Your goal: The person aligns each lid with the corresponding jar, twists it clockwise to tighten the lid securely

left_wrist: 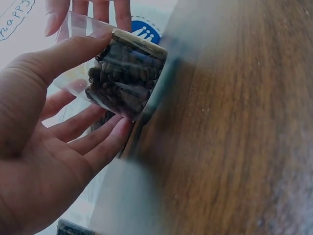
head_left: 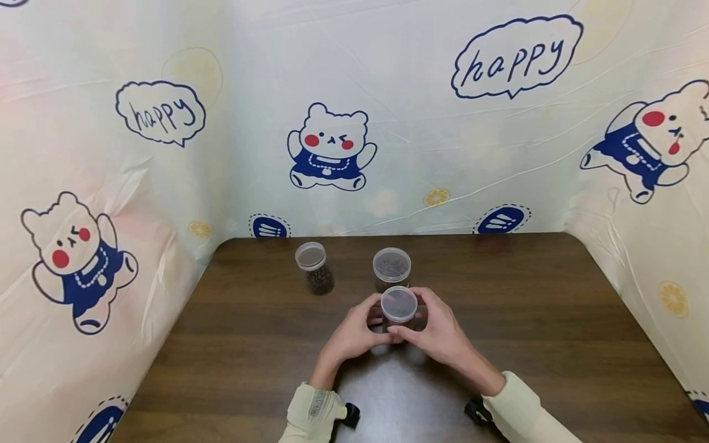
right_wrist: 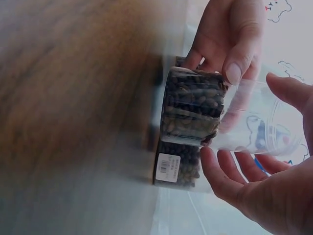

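Between both hands is a clear round jar [head_left: 399,303] with a translucent lid, its lower half filled with dark beans [left_wrist: 129,73]. My left hand [head_left: 356,329] holds it from the left, with the thumb across the near side in the left wrist view. My right hand [head_left: 440,326] curls round the other side, fingers against the wall and thumb up by the lid end. The beans [right_wrist: 193,105] also show through the wall in the right wrist view. The jar's base is close to the wooden table.
Just behind stands a second lidded jar [head_left: 391,264]; a jar of beans with a white label [right_wrist: 168,169] shows in the right wrist view. Farther left on the table [head_left: 249,357] is a narrower lidded jar [head_left: 319,278] of dark contents. A printed curtain [head_left: 410,141] surrounds the back and sides.
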`<move>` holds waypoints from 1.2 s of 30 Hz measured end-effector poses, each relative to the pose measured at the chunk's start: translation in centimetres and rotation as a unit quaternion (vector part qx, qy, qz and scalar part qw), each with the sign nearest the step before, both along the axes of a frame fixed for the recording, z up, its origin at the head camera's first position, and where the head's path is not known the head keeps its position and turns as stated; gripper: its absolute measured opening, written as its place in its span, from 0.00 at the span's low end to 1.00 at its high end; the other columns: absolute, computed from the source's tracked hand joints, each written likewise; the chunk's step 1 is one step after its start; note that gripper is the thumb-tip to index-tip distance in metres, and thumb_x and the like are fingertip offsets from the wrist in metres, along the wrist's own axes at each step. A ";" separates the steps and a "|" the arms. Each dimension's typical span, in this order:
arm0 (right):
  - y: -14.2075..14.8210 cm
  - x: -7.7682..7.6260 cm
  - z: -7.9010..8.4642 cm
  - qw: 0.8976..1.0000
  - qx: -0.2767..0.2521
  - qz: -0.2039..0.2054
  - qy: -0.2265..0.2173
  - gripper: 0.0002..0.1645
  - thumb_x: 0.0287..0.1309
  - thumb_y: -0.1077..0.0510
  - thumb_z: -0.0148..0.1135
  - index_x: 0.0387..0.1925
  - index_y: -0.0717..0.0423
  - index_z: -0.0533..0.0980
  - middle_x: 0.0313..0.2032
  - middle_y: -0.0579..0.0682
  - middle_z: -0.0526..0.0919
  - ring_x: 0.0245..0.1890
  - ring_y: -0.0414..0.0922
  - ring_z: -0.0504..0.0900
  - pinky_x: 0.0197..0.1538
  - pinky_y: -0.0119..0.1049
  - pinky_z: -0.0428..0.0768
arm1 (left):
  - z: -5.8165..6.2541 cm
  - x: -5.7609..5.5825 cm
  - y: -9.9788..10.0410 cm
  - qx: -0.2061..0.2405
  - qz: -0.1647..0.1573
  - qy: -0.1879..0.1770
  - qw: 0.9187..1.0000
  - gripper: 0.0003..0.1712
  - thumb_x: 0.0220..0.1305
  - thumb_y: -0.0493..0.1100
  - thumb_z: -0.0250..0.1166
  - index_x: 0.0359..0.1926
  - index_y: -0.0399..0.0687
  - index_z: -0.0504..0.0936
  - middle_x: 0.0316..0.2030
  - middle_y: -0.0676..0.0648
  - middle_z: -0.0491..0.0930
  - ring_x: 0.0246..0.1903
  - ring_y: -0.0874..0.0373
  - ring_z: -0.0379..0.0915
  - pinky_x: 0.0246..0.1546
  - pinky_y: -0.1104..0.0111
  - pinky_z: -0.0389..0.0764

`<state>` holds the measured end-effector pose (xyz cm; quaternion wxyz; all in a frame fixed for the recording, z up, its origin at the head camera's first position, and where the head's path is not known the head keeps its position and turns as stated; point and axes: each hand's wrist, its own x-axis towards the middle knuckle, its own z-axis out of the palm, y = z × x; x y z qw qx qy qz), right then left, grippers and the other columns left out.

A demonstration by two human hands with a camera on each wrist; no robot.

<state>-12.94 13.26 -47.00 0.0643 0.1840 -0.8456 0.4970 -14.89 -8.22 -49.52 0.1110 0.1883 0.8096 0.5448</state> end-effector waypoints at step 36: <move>8.2 -2.4 1.3 0.999 0.027 -0.027 -0.010 0.43 0.53 0.52 0.83 0.66 0.55 0.72 0.57 0.57 0.83 0.51 0.54 0.87 0.52 0.47 0.89 | 0.7 -2.5 9.2 -0.002 -0.006 0.077 0.997 0.37 0.61 0.46 0.79 0.68 0.51 0.74 0.59 0.46 0.79 0.58 0.58 0.82 0.60 0.67 0.84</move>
